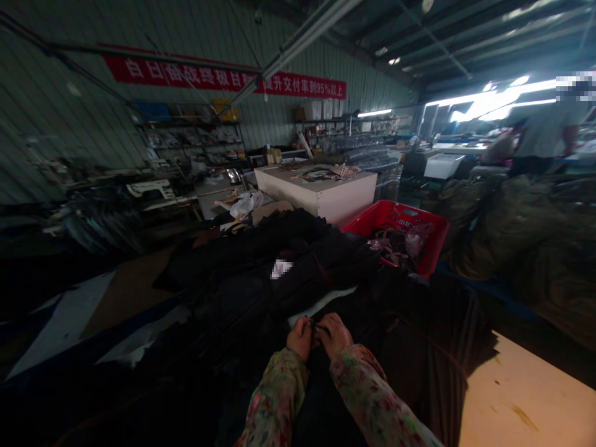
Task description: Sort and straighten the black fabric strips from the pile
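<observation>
My left hand (300, 337) and my right hand (333, 334) are close together over a pile of dark cloth (251, 298), both in floral sleeves. The fingers of both are bent and pinched on a small dark piece of cloth between them; its exact shape is lost in the shadow. Just beyond the fingers a pale strip (326, 304) shows among the dark layers. A tied stack of dark cloth (321, 254) with a small white label (280, 268) lies further back. More folded dark cloth (433, 347) is to the right of my hands.
Behind the pile stand a white box-like table (316, 192) and a red plastic basket (431, 248) holding scraps. A tan board (531, 397) is at the lower right. Large brown bundles (507, 223) sit at the right, near a person (542, 136). A sewing machine (151, 189) stands at the left.
</observation>
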A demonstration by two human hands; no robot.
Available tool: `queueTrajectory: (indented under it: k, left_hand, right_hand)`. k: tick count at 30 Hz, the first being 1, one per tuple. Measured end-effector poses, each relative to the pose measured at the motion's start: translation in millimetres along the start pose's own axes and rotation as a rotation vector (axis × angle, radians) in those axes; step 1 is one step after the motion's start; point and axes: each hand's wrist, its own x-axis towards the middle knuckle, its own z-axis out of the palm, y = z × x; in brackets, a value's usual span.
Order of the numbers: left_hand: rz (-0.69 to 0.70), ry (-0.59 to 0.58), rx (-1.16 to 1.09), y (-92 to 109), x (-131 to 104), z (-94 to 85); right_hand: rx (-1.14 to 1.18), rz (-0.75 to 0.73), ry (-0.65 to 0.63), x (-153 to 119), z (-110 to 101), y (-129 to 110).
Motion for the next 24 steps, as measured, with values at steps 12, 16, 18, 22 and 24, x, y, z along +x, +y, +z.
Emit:
queueTrajectory:
  k: [12, 16, 18, 22, 24]
  left_hand:
    - [0.151, 0.081, 0.112, 5.1, -5.7, -1.8]
    - [0.181, 0.093, 0.131, 8.0, -6.6, -3.4]
    - [0.185, 0.088, 0.124, 9.2, -6.9, -3.8]
    - [0.146, 0.077, 0.072, 9.4, -6.7, -3.9]
    - [0.101, 0.072, 0.027, 8.9, -6.4, -3.5]
  right_hand:
    - [0.044, 0.098, -0.007, 3.8, 5.3, 5.8]
    - [0.08, 0.073, -0.043, 3.2, 4.2, 3.9]
    - [0.1, 0.058, -0.058, 3.1, 3.9, 3.5]
    - [0.119, 0.041, -0.06, 2.8, 2.7, 2.9]
    - [0.124, 0.036, -0.053, 2.6, 1.5, 2.1]
